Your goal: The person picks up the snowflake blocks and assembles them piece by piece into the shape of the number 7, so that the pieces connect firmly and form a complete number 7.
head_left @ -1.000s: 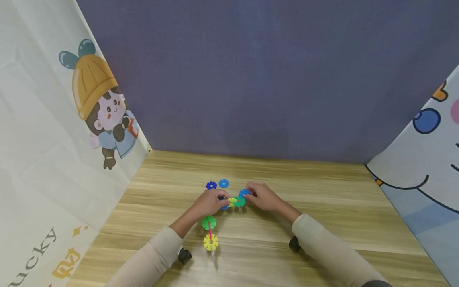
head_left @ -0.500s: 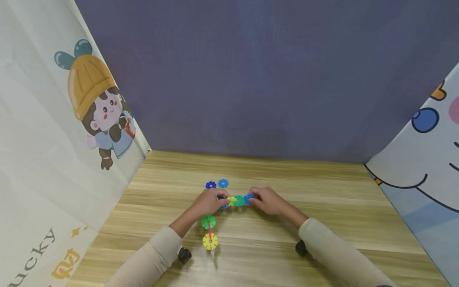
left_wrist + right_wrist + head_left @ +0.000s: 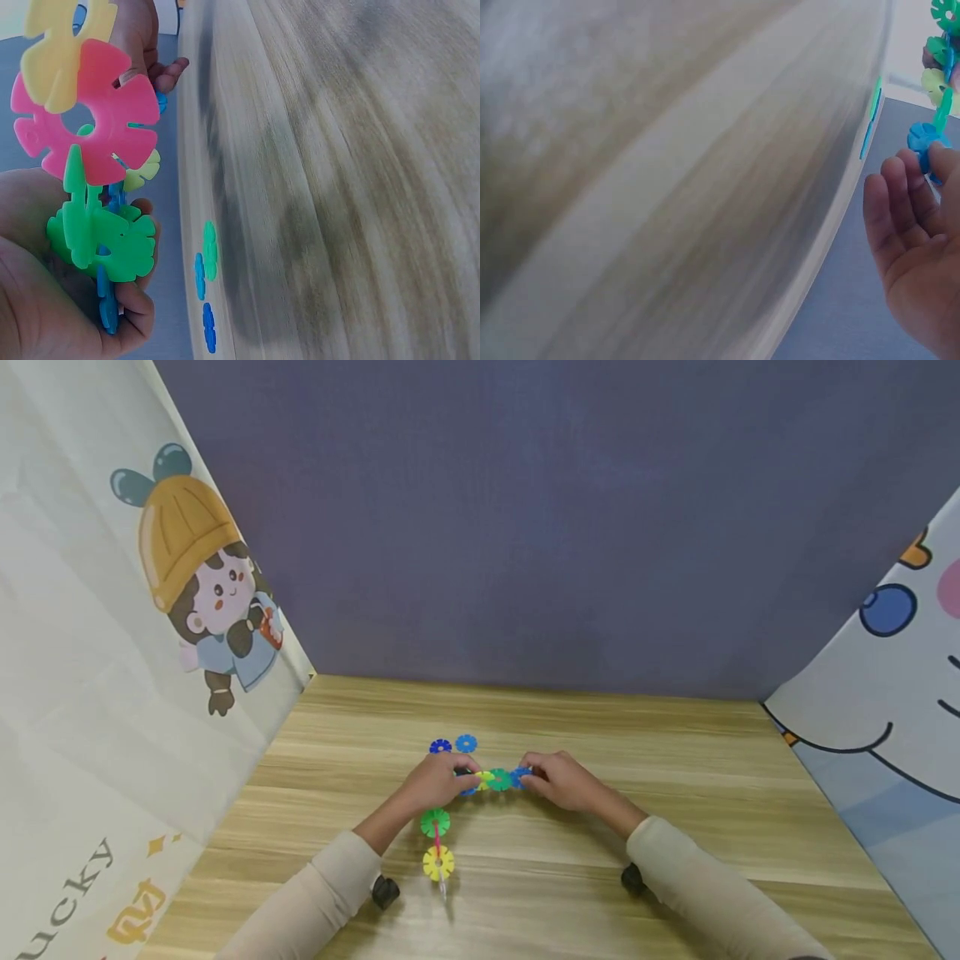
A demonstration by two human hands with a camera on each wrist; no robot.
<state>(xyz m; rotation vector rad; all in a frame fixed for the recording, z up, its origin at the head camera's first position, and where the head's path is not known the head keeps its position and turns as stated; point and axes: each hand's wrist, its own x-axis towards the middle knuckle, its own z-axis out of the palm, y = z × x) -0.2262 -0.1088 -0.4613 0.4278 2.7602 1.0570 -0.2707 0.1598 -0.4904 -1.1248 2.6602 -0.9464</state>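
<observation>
Chain of slotted discs (image 3: 492,780), held off the wood-grain tabletop (image 3: 600,877) between both hands; one stretch crosswise, another bent back toward the wearer below the left hand. Crosswise stretch, left to right: small yellow disc (image 3: 484,780), green disc (image 3: 500,779), blue end disc (image 3: 520,777). Blue and green in contact; depth of the joint, cannot tell. Near stretch, outward from the hand: upright green disc (image 3: 435,822), pink disc (image 3: 105,150), large yellow disc (image 3: 438,863), then a pale piece (image 3: 442,885) seen edge-on. Left hand (image 3: 435,781) curled round the chain's corner, in grip on parts partly hidden by the fingers. Right hand (image 3: 564,781) narrow, thumb and fingertips pinching the blue end disc; other fingers loosely bent. Loose on the tabletop, just beyond the left hand: dark-blue disc (image 3: 440,747), light-blue disc (image 3: 467,743), and, near them in the left wrist view, a loose green disc (image 3: 211,251). On both forearms, pale sleeves (image 3: 322,885); below each wrist, a black fitting (image 3: 386,893). Farther out: plain dark-blue panel (image 3: 525,527) behind, printed cartoon figure in a yellow hat (image 3: 202,593) on the white left panel (image 3: 67,652), larger print on the right panel (image 3: 825,693).
</observation>
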